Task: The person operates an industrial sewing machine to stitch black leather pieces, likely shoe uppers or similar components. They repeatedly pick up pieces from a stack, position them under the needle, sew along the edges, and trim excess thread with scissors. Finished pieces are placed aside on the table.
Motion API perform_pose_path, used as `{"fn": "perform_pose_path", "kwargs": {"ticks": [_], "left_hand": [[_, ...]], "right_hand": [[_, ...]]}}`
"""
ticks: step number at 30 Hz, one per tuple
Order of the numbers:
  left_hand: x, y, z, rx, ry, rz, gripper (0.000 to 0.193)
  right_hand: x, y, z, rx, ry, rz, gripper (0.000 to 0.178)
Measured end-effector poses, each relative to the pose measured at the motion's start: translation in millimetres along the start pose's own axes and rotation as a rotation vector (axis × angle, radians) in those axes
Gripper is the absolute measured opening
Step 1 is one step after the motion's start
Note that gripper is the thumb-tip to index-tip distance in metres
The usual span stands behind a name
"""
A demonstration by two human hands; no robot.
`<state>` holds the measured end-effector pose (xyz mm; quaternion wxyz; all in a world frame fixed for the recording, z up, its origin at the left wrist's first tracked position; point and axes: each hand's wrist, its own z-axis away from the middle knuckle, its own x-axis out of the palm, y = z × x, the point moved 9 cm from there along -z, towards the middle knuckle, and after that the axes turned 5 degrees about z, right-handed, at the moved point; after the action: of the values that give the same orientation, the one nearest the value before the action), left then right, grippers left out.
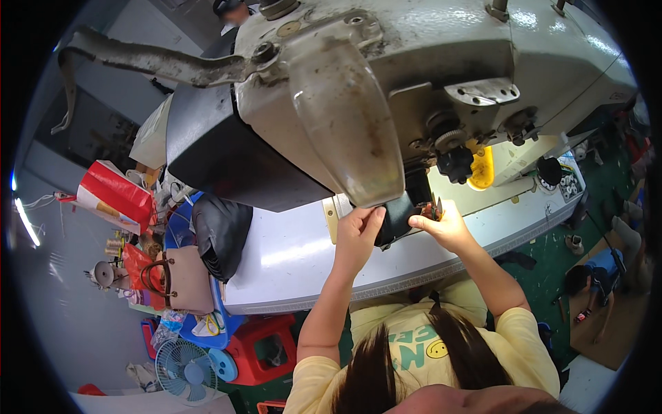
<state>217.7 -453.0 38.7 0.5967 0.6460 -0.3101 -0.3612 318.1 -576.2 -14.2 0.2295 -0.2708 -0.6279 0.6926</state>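
Observation:
A dark piece of fabric or leather (398, 218) lies under the head of a large white sewing machine (441, 48). My left hand (360, 233) pinches its left side between thumb and fingers. My right hand (447, 226) is at its right side, thumb pointing toward the piece. Closed in that hand is a small tool with dark metal and orange parts, which looks like thread snips (437, 207). The clear, stained guard (348, 114) hangs just above my left fingertips and, with the machine head, hides the needle area.
On the white table's (283, 259) left lies a folded black material (219, 231). Beyond it are a beige handbag (187, 279), a red bag (117, 196), a red stool (265, 348) and a blue fan (193, 372). A yellow tray (483, 169) sits under the machine arm. Another person (600, 276) is low at right.

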Motion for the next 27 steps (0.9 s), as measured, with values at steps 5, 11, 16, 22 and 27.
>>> {"fn": "perform_pose_path", "kwargs": {"ticks": [5, 11, 16, 22, 27], "left_hand": [[0.2, -10.4, 8.3, 0.015, -0.079, 0.016, 0.027], [1.7, -8.4, 2.2, -0.023, 0.009, 0.099, 0.03], [-2.6, 3.5, 1.9, 0.041, 0.012, -0.018, 0.029], [-1.2, 4.4, 18.0, 0.177, -0.008, -0.124, 0.029], [-0.7, 1.9, 10.3, 0.104, 0.007, -0.076, 0.028]], "right_hand": [[2.4, -17.4, 3.0, -0.038, -0.017, -0.095, 0.022], [-2.2, -8.2, -12.0, -0.107, 0.034, -0.087, 0.03], [-4.0, -14.4, -16.7, -0.145, 0.078, -0.02, 0.036], [-4.6, -13.8, -16.2, -0.16, 0.115, -0.021, 0.037], [-8.8, -18.8, -25.5, -0.22, 0.13, 0.022, 0.037]]}}
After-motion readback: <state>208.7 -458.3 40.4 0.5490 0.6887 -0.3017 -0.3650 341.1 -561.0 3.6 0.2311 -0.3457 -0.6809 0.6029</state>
